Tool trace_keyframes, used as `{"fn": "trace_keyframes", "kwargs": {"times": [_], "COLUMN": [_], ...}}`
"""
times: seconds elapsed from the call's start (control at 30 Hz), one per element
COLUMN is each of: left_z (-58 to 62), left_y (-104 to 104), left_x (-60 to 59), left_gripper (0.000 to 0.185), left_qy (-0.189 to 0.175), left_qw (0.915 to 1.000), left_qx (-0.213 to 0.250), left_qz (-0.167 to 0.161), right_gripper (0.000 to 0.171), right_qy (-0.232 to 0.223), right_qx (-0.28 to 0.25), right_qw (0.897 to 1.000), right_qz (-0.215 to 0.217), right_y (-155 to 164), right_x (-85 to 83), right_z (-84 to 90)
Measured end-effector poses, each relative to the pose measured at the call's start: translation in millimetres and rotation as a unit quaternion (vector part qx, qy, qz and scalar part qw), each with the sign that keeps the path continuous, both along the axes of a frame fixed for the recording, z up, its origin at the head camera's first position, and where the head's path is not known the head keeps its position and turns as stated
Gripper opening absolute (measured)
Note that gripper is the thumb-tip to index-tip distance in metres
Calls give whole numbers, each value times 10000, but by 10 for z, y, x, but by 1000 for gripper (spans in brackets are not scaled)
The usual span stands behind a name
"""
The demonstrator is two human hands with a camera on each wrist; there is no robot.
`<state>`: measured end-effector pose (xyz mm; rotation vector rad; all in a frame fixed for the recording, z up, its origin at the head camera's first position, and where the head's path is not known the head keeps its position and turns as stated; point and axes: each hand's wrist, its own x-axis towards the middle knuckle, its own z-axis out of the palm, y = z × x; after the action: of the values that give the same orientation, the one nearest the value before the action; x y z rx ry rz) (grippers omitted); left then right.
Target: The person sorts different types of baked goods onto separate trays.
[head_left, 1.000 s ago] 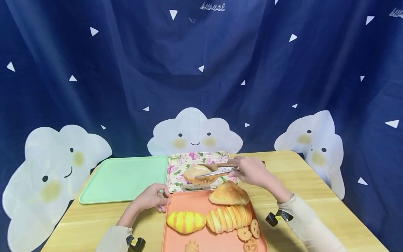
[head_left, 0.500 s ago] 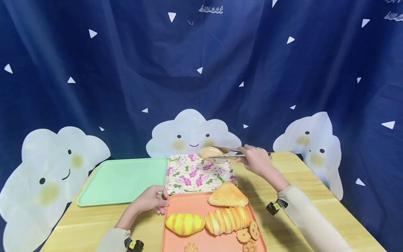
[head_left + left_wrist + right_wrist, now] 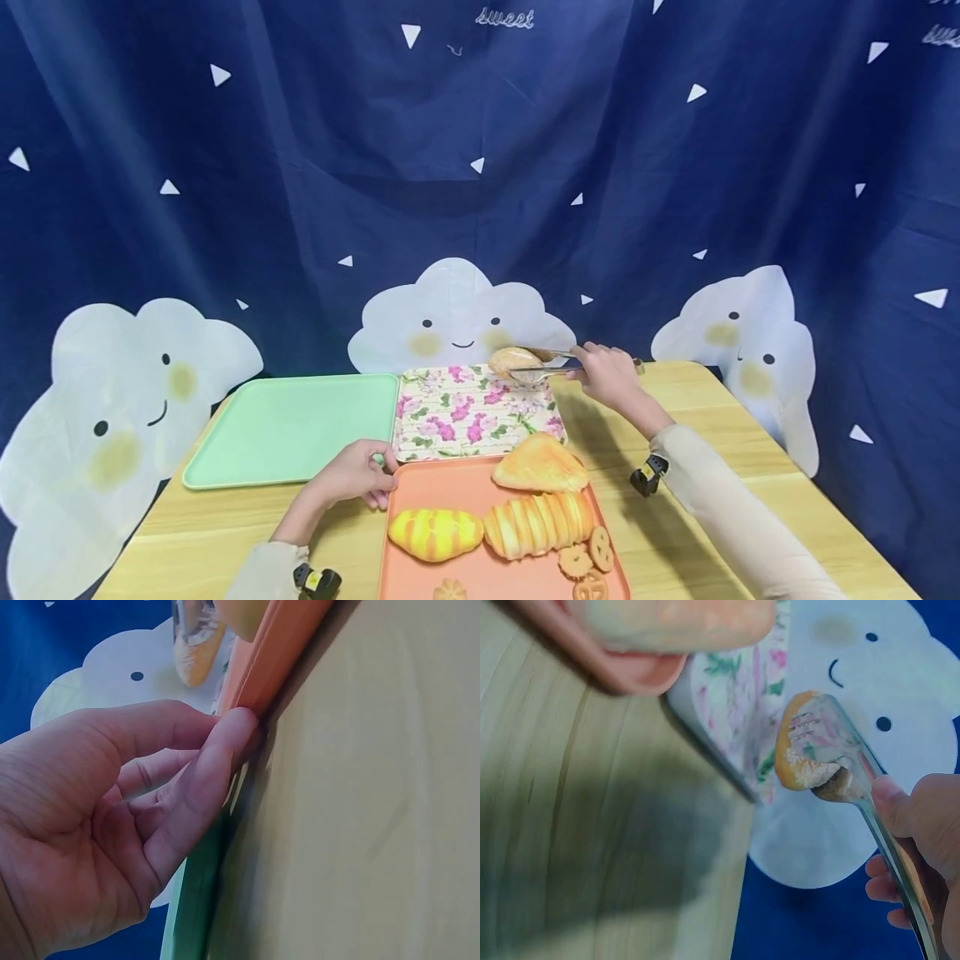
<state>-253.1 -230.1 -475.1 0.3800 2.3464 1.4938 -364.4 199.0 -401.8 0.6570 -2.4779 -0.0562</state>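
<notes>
Against navy curtain (image 3: 375, 208) lettered "sweet," grips left-pointing, crosswise tongs (image 3: 894, 866) in right hand (image 3: 609, 377), holding bread roll (image 3: 505, 361) aloft at far edge of floral tray (image 3: 457, 412); with left hand (image 3: 351, 475), pinches orange tray (image 3: 450, 482) rim.

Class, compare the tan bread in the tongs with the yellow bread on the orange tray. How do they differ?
The tan bread is lifted, gripped by the tongs; the yellow bread lies on the orange tray. The tan bread has a pale, powdery-looking coating; the yellow bread shows orange-tinged stripes. Both have rounded outlines.
</notes>
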Motion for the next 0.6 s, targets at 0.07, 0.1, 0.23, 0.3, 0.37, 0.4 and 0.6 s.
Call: {"fn": "trace_keyframes", "kwargs": {"times": [0.07, 0.1, 0.23, 0.3, 0.37, 0.4, 0.6], "left_z": [-4, -3, 4, 13, 21, 23, 21], "left_y": [-14, -18, -33, -39, -45, -47, -44], "left_x": [-2, -2, -1, -1, -3, -5, -9], "left_gripper": [10, 10, 12, 13, 14, 14, 12], "left_qy": [4, -16, -65, -85, -95, -98, -164], "left_qw": [10000, 10000, 10000, 10000, 9999, 9999, 9998], "left_qx": [10, 24, 55, 43, 38, 38, 70], "left_qz": [7, 4, -23, -9, -3, -3, -51], "right_gripper": [36, 36, 38, 38, 38, 37, 35], "right_qy": [-49, -81, -191, -207, -208, -211, -378], "right_qx": [20, 25, 67, 97, 105, 116, 222], "right_qw": [10000, 10000, 9998, 9997, 9997, 9997, 9990], "right_qz": [-16, -20, 2, 26, 56, 63, 104], "right_y": [15, 22, 49, 60, 69, 73, 99], "right_x": [-26, -37, -84, -110, -134, -146, -196], "right_z": [-27, -37, -63, -65, -62, -61, -61]}}
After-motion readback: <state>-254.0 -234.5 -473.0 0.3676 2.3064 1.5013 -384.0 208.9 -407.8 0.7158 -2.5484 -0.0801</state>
